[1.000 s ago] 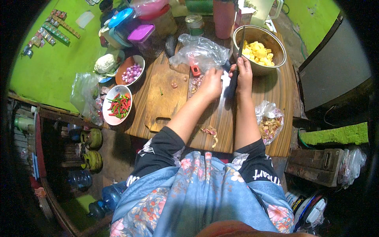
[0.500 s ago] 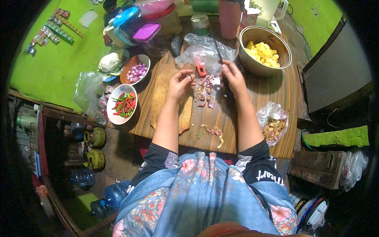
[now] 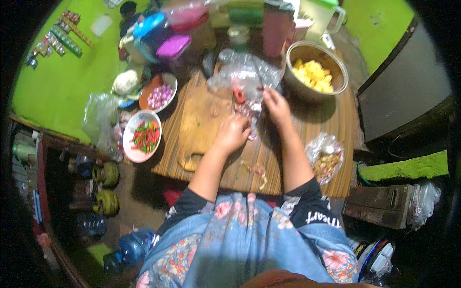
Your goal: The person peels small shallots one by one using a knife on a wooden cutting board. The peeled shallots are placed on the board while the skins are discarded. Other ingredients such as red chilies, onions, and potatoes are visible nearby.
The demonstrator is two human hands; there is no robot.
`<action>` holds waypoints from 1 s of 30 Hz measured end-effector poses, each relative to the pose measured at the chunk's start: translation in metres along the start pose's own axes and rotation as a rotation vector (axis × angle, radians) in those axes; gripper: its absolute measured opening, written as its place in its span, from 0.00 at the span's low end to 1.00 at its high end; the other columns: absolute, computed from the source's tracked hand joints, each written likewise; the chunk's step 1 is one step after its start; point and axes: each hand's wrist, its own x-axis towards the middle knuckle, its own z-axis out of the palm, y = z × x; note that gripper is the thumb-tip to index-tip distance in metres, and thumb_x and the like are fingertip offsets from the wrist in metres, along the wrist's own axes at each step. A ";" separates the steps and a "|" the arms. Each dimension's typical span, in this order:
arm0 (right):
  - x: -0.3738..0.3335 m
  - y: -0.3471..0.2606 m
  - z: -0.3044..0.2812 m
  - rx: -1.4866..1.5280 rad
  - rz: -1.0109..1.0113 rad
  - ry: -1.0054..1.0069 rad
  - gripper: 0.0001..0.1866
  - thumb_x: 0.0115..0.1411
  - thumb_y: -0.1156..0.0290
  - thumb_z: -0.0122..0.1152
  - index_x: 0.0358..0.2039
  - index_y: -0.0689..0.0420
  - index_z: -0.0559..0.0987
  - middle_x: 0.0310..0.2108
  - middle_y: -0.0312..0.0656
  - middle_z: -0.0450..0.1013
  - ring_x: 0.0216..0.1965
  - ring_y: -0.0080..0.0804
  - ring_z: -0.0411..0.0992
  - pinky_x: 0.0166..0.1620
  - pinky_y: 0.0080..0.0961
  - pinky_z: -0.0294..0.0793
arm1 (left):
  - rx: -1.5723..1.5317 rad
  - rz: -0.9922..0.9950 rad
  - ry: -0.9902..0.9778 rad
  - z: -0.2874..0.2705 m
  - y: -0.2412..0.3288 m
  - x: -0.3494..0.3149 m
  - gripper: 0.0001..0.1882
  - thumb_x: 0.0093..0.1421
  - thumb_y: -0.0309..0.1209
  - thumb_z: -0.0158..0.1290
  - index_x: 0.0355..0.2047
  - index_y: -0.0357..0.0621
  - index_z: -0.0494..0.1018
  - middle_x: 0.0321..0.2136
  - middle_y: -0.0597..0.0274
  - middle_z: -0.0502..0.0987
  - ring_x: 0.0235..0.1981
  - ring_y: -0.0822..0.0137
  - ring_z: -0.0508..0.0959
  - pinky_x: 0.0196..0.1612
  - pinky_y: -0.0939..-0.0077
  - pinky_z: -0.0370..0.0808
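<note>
My left hand (image 3: 233,133) is palm down at the right edge of the wooden cutting board (image 3: 199,108), its fingers curled over a pile of small unpeeled purplish cloves or shallots (image 3: 244,110). Whatever is under the fingertips is hidden. Just right of the pile, my right hand (image 3: 277,106) is closed on a dark, thin knife (image 3: 260,88), which is blurred and mostly out of sight. One small pale-brown piece (image 3: 213,112) lies alone on the board. Beyond the pile are a red plastic piece (image 3: 238,95) with a hole and a crumpled clear plastic bag (image 3: 247,72).
On the left stand a bowl of red and green chillies (image 3: 145,136) and a bowl of peeled shallots (image 3: 160,97). A metal pot (image 3: 341,86) with yellow chunks is at the far right. A clear bag of peelings (image 3: 326,161) sits near the table's right edge; scraps (image 3: 257,170) lie in front.
My left hand has come down and nearer, from above the board to the pile. A small piece now lies on the board. The knife no longer points visibly away from my right hand.
</note>
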 end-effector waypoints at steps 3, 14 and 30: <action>-0.003 0.000 0.001 -0.015 0.005 -0.017 0.15 0.60 0.62 0.49 0.43 0.56 0.74 0.30 0.34 0.69 0.29 0.18 0.66 0.33 0.16 0.65 | -0.249 -0.139 0.002 -0.002 -0.002 0.009 0.05 0.48 0.27 0.55 0.28 0.42 0.72 0.26 0.55 0.73 0.32 0.59 0.74 0.37 0.68 0.71; -0.014 -0.016 0.014 0.059 0.038 -0.268 0.15 0.60 0.64 0.49 0.45 0.56 0.72 0.24 0.31 0.68 0.24 0.14 0.63 0.28 0.12 0.63 | -1.382 -0.363 0.359 0.001 -0.031 0.010 0.06 0.57 0.25 0.49 0.35 0.43 0.67 0.29 0.64 0.74 0.31 0.73 0.75 0.33 0.78 0.74; -0.023 -0.019 0.033 0.036 0.006 -0.439 0.19 0.61 0.64 0.49 0.51 0.57 0.66 0.31 0.32 0.66 0.29 0.17 0.63 0.32 0.15 0.63 | -1.561 -0.293 0.383 0.011 -0.043 0.010 0.08 0.52 0.17 0.51 0.33 0.39 0.71 0.33 0.60 0.75 0.36 0.68 0.75 0.42 0.75 0.73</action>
